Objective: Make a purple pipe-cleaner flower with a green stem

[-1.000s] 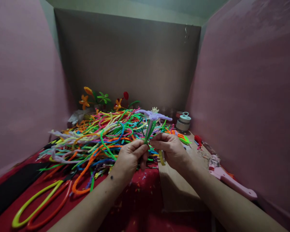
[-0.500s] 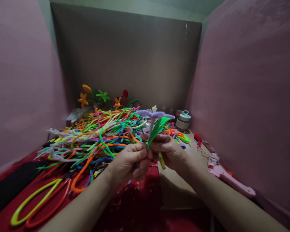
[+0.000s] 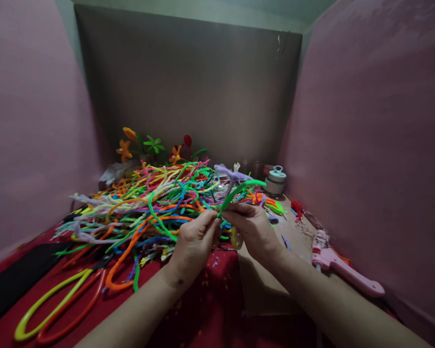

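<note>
A lilac pipe-cleaner flower (image 3: pixel 235 175) with a pale tufted centre stands tilted above my fingertips. A bright green pipe-cleaner leaf (image 3: pixel 239 189) rises along its stem and curves to the right. My left hand (image 3: pixel 197 237) is closed, pinching the stem at the leaf's lower end. Just beside it, my right hand (image 3: pixel 252 227) pinches the same join from the right. The exact contact is partly hidden by the fingers. Something yellow and looped (image 3: pixel 236 239) shows under my right fingers; its kind is unclear.
A big pile of coloured pipe cleaners (image 3: pixel 159 203) lies to the left, with finished flowers (image 3: pixel 154 143) behind. Scissors (image 3: pixel 65 304) with yellow and red handles lie at front left. A pink glue gun (image 3: pixel 342 266) and a lidded jar (image 3: pixel 274 181) are at right.
The lilac flower has tilted and shifted slightly right. The green leaf has turned so it bends further rightward. My left hand has rolled, its back now facing up more.
</note>
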`<action>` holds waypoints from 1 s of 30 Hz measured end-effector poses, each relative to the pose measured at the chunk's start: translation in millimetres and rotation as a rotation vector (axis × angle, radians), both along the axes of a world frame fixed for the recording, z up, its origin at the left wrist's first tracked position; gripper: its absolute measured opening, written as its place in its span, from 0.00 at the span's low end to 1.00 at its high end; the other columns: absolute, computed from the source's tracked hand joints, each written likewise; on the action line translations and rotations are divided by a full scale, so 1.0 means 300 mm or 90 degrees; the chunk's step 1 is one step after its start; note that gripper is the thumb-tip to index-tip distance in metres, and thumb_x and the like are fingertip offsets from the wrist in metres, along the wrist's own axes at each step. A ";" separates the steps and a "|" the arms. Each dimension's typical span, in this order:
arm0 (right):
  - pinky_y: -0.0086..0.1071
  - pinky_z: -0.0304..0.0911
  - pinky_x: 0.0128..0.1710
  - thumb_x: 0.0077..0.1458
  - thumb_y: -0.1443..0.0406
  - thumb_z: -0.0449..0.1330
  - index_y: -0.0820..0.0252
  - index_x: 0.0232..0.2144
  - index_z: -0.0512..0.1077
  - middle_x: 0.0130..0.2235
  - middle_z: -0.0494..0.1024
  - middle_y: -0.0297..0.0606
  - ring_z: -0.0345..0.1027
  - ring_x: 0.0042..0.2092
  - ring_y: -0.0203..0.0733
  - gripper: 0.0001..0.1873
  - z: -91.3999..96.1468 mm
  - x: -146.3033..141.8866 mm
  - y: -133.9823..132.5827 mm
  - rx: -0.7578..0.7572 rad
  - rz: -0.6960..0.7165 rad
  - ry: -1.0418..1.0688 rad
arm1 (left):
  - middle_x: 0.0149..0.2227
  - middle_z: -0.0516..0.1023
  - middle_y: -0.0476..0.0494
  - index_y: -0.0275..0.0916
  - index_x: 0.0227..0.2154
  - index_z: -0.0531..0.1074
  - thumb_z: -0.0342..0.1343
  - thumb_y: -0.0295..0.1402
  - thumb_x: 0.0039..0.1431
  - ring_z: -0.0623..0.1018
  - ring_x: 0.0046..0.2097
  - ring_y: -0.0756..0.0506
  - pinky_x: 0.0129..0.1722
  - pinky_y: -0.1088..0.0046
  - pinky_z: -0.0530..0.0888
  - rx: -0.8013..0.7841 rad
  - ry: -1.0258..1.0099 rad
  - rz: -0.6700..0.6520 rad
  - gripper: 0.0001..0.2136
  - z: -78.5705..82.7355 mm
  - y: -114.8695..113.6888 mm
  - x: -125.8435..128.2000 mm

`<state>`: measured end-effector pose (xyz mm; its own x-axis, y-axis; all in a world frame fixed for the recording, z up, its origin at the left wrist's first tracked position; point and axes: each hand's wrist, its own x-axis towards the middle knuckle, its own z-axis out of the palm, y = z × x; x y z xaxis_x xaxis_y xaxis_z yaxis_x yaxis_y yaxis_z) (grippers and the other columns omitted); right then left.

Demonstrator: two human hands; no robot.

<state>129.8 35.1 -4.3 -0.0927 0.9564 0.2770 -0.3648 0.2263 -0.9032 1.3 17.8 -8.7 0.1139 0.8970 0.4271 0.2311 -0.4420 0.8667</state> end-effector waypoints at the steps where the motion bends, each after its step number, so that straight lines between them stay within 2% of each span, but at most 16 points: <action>1: 0.26 0.60 0.23 0.39 0.66 0.65 0.60 0.23 0.77 0.22 0.73 0.31 0.63 0.25 0.32 0.04 0.002 0.001 -0.002 0.009 0.007 -0.019 | 0.18 0.65 0.54 0.37 0.25 0.68 0.50 0.34 0.56 0.66 0.21 0.54 0.23 0.79 0.65 -0.015 -0.018 -0.008 0.08 0.001 0.000 0.000; 4: 0.27 0.59 0.24 0.42 0.66 0.64 0.60 0.27 0.78 0.23 0.74 0.32 0.63 0.24 0.32 0.06 0.011 0.016 0.005 0.013 0.075 -0.040 | 0.16 0.64 0.55 0.37 0.23 0.65 0.51 0.33 0.56 0.64 0.17 0.55 0.18 0.80 0.61 -0.119 -0.125 -0.091 0.09 0.010 0.007 0.000; 8: 0.26 0.60 0.27 0.39 0.68 0.66 0.60 0.27 0.78 0.23 0.75 0.32 0.65 0.25 0.31 0.08 0.022 0.041 0.022 -0.019 0.167 -0.004 | 0.15 0.64 0.55 0.36 0.22 0.64 0.53 0.34 0.56 0.61 0.14 0.57 0.15 0.82 0.57 -0.236 -0.290 -0.268 0.10 0.011 0.015 -0.007; 12: 0.25 0.60 0.24 0.38 0.68 0.65 0.61 0.27 0.78 0.20 0.74 0.32 0.66 0.23 0.31 0.07 0.030 0.046 0.012 -0.047 0.261 0.003 | 0.14 0.59 0.58 0.36 0.26 0.67 0.54 0.33 0.55 0.52 0.11 0.59 0.12 0.83 0.56 -0.362 -0.413 -0.462 0.07 0.000 0.009 -0.018; 14: 0.25 0.61 0.24 0.38 0.69 0.65 0.62 0.24 0.77 0.19 0.73 0.32 0.66 0.22 0.32 0.04 0.035 0.043 0.001 -0.039 0.260 0.011 | 0.13 0.56 0.59 0.36 0.26 0.66 0.54 0.35 0.54 0.48 0.11 0.60 0.11 0.82 0.56 -0.409 -0.431 -0.520 0.07 0.003 0.005 -0.020; 16: 0.25 0.60 0.23 0.37 0.69 0.65 0.62 0.20 0.75 0.19 0.73 0.32 0.65 0.22 0.32 0.02 0.038 0.038 -0.005 -0.036 0.213 0.027 | 0.14 0.58 0.58 0.37 0.25 0.66 0.53 0.38 0.55 0.52 0.11 0.59 0.12 0.82 0.58 -0.382 -0.388 -0.492 0.10 0.013 0.001 -0.019; 17: 0.25 0.59 0.22 0.37 0.69 0.65 0.62 0.19 0.75 0.19 0.72 0.31 0.65 0.21 0.31 0.02 0.038 0.035 -0.005 -0.038 0.174 0.040 | 0.16 0.62 0.56 0.37 0.25 0.66 0.53 0.38 0.55 0.57 0.12 0.58 0.14 0.81 0.61 -0.340 -0.338 -0.440 0.10 0.019 -0.001 -0.016; 19: 0.25 0.59 0.23 0.34 0.70 0.67 0.62 0.18 0.74 0.20 0.72 0.30 0.64 0.22 0.30 0.04 0.035 0.030 0.000 -0.045 0.089 0.071 | 0.21 0.69 0.52 0.37 0.28 0.68 0.54 0.36 0.54 0.67 0.19 0.55 0.19 0.80 0.64 -0.217 -0.205 -0.280 0.08 0.028 -0.004 -0.009; 21: 0.25 0.58 0.24 0.32 0.69 0.68 0.62 0.19 0.74 0.21 0.72 0.29 0.63 0.23 0.30 0.07 0.028 0.025 0.008 -0.057 0.025 0.074 | 0.21 0.69 0.53 0.37 0.29 0.69 0.55 0.33 0.52 0.68 0.22 0.54 0.21 0.80 0.64 -0.099 -0.080 -0.118 0.05 0.031 -0.009 0.000; 23: 0.26 0.57 0.24 0.32 0.68 0.68 0.62 0.19 0.74 0.20 0.72 0.29 0.62 0.23 0.30 0.07 0.022 0.023 0.013 -0.063 -0.003 0.037 | 0.17 0.64 0.55 0.37 0.25 0.68 0.53 0.33 0.53 0.64 0.19 0.55 0.19 0.80 0.61 -0.049 -0.019 -0.033 0.05 0.029 -0.012 0.008; 25: 0.26 0.56 0.24 0.34 0.66 0.68 0.62 0.20 0.74 0.20 0.71 0.30 0.62 0.23 0.31 0.07 0.021 0.024 0.013 -0.048 0.022 -0.018 | 0.14 0.61 0.56 0.37 0.23 0.66 0.50 0.33 0.55 0.62 0.17 0.55 0.18 0.80 0.60 -0.080 -0.024 -0.034 0.09 0.026 -0.011 0.011; 28: 0.26 0.57 0.23 0.37 0.65 0.67 0.63 0.23 0.74 0.21 0.71 0.30 0.62 0.23 0.31 0.08 0.023 0.027 0.009 -0.010 0.116 -0.089 | 0.15 0.64 0.56 0.37 0.24 0.66 0.50 0.34 0.55 0.63 0.15 0.55 0.16 0.80 0.61 -0.168 -0.099 -0.084 0.08 0.024 0.000 0.006; 30: 0.26 0.57 0.23 0.37 0.65 0.67 0.62 0.24 0.74 0.21 0.71 0.30 0.62 0.22 0.30 0.08 0.026 0.029 0.010 -0.014 0.145 -0.082 | 0.16 0.65 0.55 0.37 0.26 0.67 0.51 0.34 0.55 0.64 0.14 0.56 0.15 0.81 0.60 -0.199 -0.156 -0.117 0.07 0.021 0.010 -0.001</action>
